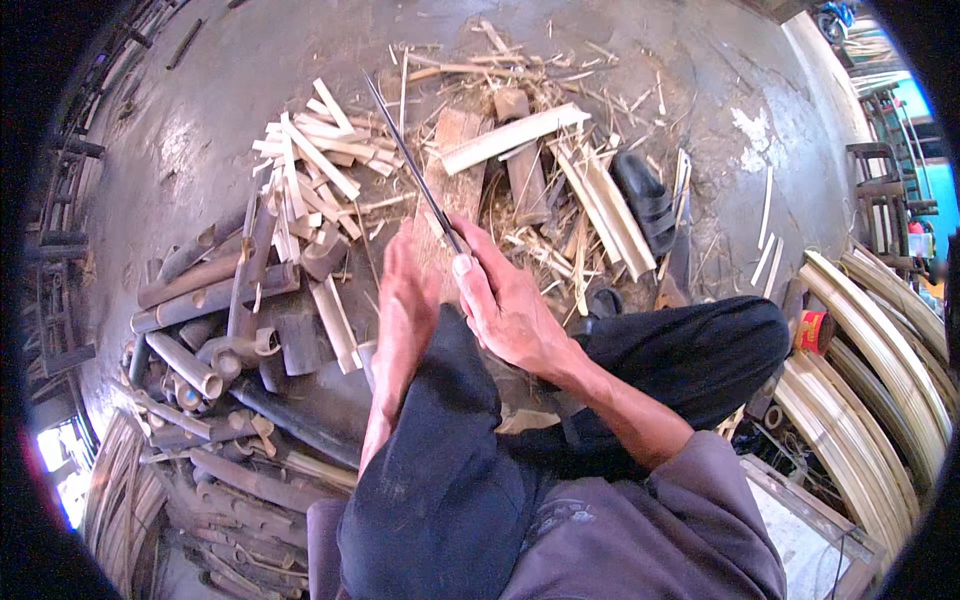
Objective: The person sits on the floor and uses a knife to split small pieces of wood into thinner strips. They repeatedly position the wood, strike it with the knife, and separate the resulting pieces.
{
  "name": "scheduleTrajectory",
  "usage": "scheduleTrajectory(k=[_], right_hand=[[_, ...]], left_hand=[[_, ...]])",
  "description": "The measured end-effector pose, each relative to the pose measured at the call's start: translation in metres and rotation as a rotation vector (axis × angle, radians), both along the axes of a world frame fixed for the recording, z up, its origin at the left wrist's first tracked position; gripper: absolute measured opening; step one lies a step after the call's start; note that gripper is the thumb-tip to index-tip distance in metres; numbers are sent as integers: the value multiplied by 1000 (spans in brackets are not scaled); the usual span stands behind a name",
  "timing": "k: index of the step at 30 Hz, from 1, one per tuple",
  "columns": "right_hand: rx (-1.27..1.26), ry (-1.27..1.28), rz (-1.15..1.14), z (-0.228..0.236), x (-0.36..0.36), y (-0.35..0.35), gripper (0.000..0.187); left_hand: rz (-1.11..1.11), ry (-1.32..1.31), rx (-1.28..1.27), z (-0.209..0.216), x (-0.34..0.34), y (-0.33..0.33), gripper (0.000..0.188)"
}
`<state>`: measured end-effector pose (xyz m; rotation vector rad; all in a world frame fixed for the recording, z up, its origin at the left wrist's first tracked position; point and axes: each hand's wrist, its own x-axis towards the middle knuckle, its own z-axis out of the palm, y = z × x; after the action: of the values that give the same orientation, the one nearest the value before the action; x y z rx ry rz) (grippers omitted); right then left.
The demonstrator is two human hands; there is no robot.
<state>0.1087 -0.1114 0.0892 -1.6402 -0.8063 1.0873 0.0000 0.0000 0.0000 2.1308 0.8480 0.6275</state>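
My right hand (505, 310) is wrapped round the handle of a long, narrow-bladed knife (408, 155), thumb along the top. The blade slants up and to the left, over the edge of a worn wooden board (436, 205). Close beside it, my left hand (408, 280) is held over my left leg, its fingers smeared by motion. Across the board's far part rests a split bamboo piece (515, 138), pale side up. A round bamboo section (527, 185) lies just right of the board.
Cut pale bamboo strips (320, 150) are heaped at the far left. Brown bamboo tubes (215, 300) pile up nearer on the left. To the right lie a split bamboo length (605, 215), a dark sandal (645, 200) and bundled long bamboo slats (850, 440). Shavings litter the floor (300, 50).
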Motion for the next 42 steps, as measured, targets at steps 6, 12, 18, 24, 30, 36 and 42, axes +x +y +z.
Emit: scheduleTrajectory(k=[6, 12, 18, 24, 30, 36, 42], right_hand=[[30, -89, -18, -13, -15, 1, 50], [-204, -91, -95, -179, -15, -36, 41], [3, -49, 41, -84, -16, -26, 39], [272, -29, 149, -47, -27, -8, 29], [360, 71, 170, -20, -28, -9, 24], [104, 139, 136, -67, -35, 2, 28], [13, 163, -22, -107, -29, -1, 30]], left_hand=[[259, -138, -167, 73, -2, -15, 43], [447, -163, -225, 54, -12, 2, 40], [482, -15, 86, 43, -41, 7, 46], [437, -44, 333, 45, -25, -4, 43], [609, 30, 94, 52, -26, -10, 40], [611, -26, 82, 54, -29, -9, 41], [665, -7, 198, 49, -22, -12, 41]])
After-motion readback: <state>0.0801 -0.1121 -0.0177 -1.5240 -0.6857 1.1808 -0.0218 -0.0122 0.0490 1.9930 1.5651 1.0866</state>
